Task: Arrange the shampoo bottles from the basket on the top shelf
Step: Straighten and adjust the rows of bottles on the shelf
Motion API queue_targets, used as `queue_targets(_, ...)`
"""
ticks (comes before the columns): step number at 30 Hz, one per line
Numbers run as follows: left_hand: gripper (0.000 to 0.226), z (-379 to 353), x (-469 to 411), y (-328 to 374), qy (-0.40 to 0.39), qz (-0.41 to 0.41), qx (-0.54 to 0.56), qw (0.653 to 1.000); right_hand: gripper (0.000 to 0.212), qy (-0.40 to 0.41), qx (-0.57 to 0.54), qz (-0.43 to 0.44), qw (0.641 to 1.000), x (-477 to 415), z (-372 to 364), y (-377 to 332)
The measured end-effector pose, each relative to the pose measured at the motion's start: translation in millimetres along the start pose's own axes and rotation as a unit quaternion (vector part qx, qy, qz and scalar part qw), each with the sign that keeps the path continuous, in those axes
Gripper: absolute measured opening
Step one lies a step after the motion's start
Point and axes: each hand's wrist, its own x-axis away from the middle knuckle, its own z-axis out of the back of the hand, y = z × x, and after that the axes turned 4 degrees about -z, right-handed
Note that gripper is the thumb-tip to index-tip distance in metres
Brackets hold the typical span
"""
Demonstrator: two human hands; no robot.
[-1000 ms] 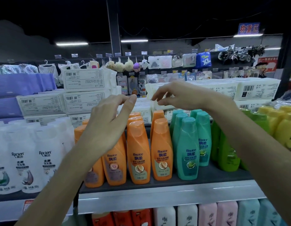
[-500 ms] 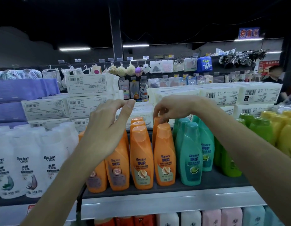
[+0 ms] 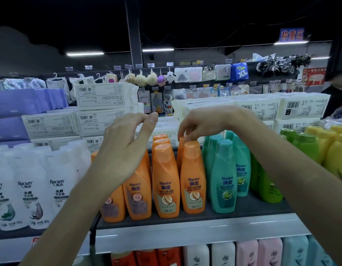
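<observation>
Right hand point(image 3: 204, 121): grip pinching the cap of a back-row orange bottle point(image 3: 179, 154), mid top shelf point(image 3: 185, 235) | left hand point(image 3: 124, 146): grip loose, holding nothing, raised over neighbouring bottles point(image 3: 165, 179) further left.

Stacks of white paper packs point(image 3: 107, 96) are sitting at the back, and purple packs point(image 3: 28, 102) are lying beside them on the left. Fluffy bath sponges point(image 3: 141, 79) are hanging in a row higher up, near a blue pack point(image 3: 239, 72) marked XL. A blue sign point(image 3: 291, 34) is hanging above on the right. Long lights point(image 3: 85, 54) are glowing overhead.
</observation>
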Motion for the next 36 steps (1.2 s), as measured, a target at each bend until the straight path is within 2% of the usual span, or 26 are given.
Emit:
queue_targets(3, 0.078, -1, 0, 0, 0.0, 0.011, 0.006, 1.0, 0.03, -0.008, 0.001, -0.005, 1.0, 1, 2, 0)
queue_targets(7, 0.066, -5, -1, 5, -0.008, 0.035, -0.004, 0.999, 0.034, 0.004, -0.007, -0.018, 1.0, 7, 2, -2)
queue_targets(15, 0.062, -22, -6, 22, -0.024, 0.011, 0.027, 0.999, 0.047, 0.173, -0.067, -0.013, 0.982, 61, 4, -3)
queue_targets(21, 0.058, -46, -8, 36, -0.041, -0.009, 0.053, 0.998, 0.073, 0.275, -0.323, -0.024, 0.905, 101, -27, 15)
queue_targets(25, 0.051, -63, -10, 47, -0.065, -0.016, 0.048, 0.997, 0.075, 0.303, -0.4, -0.053, 0.864, 122, -53, 37)
queue_targets(28, 0.043, -70, -15, 52, -0.071, -0.025, 0.053, 0.996, 0.078, 0.302, -0.433, -0.073, 0.846, 132, -64, 47)
queue_targets(30, 0.036, -78, -17, 58, -0.073, -0.03, 0.047, 0.996, 0.073, 0.302, -0.433, -0.072, 0.846, 141, -70, 55)
queue_targets(33, 0.025, -86, -17, 64, -0.076, -0.035, 0.024, 0.996, 0.052, 0.31, -0.401, -0.072, 0.859, 148, -75, 63)
queue_targets(36, 0.028, -89, -17, 69, -0.082, -0.05, -0.01, 0.995, 0.043, 0.333, -0.338, -0.077, 0.877, 149, -73, 70)
